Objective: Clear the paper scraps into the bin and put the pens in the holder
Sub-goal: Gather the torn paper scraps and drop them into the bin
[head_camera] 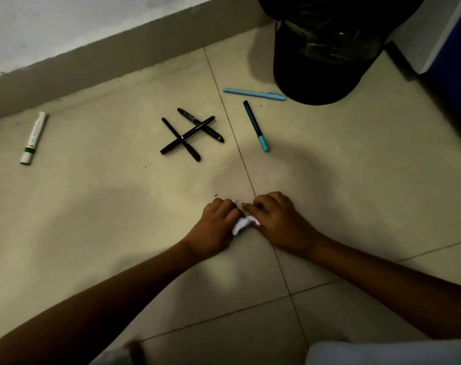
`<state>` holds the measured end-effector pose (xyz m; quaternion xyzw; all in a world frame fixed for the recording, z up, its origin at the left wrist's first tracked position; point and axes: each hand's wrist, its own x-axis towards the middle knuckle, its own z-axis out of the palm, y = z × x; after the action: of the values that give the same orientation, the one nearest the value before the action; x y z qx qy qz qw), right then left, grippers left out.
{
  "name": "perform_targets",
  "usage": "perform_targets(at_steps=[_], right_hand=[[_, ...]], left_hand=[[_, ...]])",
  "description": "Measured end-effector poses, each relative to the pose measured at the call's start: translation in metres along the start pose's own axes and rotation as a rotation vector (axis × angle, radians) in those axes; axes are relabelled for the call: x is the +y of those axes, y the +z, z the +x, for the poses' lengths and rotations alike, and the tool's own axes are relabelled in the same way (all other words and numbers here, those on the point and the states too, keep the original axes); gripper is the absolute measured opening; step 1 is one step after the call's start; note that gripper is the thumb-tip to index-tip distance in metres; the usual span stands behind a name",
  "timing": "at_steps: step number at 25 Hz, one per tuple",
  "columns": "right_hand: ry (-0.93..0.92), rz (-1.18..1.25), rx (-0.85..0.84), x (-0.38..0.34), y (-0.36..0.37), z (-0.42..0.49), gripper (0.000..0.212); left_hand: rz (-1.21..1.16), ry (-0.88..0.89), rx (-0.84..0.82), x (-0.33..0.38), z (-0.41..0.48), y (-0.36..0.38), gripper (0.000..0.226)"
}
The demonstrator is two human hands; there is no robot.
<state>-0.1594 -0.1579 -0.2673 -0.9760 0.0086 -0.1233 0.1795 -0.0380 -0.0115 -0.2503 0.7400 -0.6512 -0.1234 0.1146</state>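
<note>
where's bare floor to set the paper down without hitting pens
Bare floor lies between the white marker and the left hand, and right of the teal-tipped pen. Crowded: the crossed black pens and by the bin.

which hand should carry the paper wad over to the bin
Right. Both hands pinch the paper wad, but the right hand is on the side of the black bin, which stands far right; the left hand would cross over.
</note>
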Motion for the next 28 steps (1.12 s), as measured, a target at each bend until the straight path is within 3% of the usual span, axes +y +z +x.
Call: perform_targets(at_steps=[3,6,9,10,12,14,17,20,21,23,26,28], right_hand=[[-0.063,0.014,-0.045,0.014,-0.004,0.018,0.024],[-0.094,0.005,-0.076,0.023,-0.008,0.023,0.035],[0.212,0.233,0.009,0.021,-0.016,0.028,0.023],[0.394,0.373,0.071,0.019,-0.021,0.031,0.019],[0.738,0.644,0.171,0.015,-0.031,0.035,0.028],[0.956,0.857,0.156,0.010,-0.040,0.039,0.038],[1.039,0.952,0.091,0.000,-0.047,0.044,0.036],[1.023,0.975,0.093,-0.008,-0.049,0.047,0.036],[1.005,0.962,0.098,-0.009,-0.052,0.048,0.036],[0.974,0.969,0.117,-0.008,-0.067,0.050,0.034],[0.865,1.160,0.225,0.001,-0.114,0.064,0.038],[0.670,1.144,0.353,0.008,-0.168,0.088,0.038]], left_hand=[[-0.034,-0.119,0.036,0.005,0.015,-0.011,0.015],[-0.234,-0.448,0.080,0.010,0.031,-0.033,0.031],[-0.359,-0.650,0.210,-0.005,0.035,-0.037,0.017],[-0.318,-0.669,0.196,-0.008,0.033,-0.037,0.012],[-0.165,-0.586,0.120,-0.007,0.026,-0.027,0.024],[-0.020,-0.486,0.117,-0.002,0.021,-0.014,0.032],[0.091,-0.448,0.044,0.003,0.027,-0.008,0.031],[0.149,-0.468,-0.262,-0.003,0.043,-0.018,0.037],[0.155,-0.475,-0.295,-0.004,0.046,-0.020,0.036],[-0.029,-0.522,-0.187,-0.003,0.052,-0.030,0.030],[-0.492,-0.457,0.278,0.018,0.079,-0.073,0.031],[-0.672,-0.321,0.625,0.037,0.120,-0.133,0.030]])
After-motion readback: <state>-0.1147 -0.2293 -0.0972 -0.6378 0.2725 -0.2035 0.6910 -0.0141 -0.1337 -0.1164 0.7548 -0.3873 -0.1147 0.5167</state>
